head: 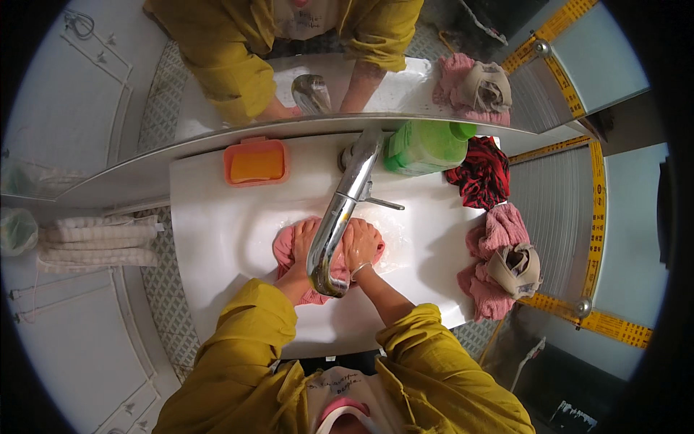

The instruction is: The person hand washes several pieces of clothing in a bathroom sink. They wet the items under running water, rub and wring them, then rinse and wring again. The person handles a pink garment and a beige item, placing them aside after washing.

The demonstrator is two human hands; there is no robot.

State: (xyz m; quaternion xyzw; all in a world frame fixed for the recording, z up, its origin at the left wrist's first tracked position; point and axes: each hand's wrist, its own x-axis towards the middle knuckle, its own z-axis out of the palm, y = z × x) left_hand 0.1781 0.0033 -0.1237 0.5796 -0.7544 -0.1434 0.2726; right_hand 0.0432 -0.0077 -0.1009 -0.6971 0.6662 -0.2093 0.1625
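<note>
A wet pink cloth (284,250) lies bunched in the white washbasin (217,222). My left hand (305,241) presses on its left part, with the faucet hiding some of the fingers. On the right part of the cloth rests my right hand (362,242), fingers bent over it and a bracelet (360,269) at the wrist. Between and above both hands reaches the chrome faucet (347,203), which covers the cloth's middle. Suds and water (394,241) spread over the basin floor to the right of the cloth.
An orange soap bar (257,165) sits in a pink soap dish (230,172) at the back left. Behind the faucet stands a green-capped bottle (425,149). Along the right rim lie a red-and-black cloth (480,173), pink fabric (507,228) and a beige garment (515,270). A mirror (227,122) borders the back.
</note>
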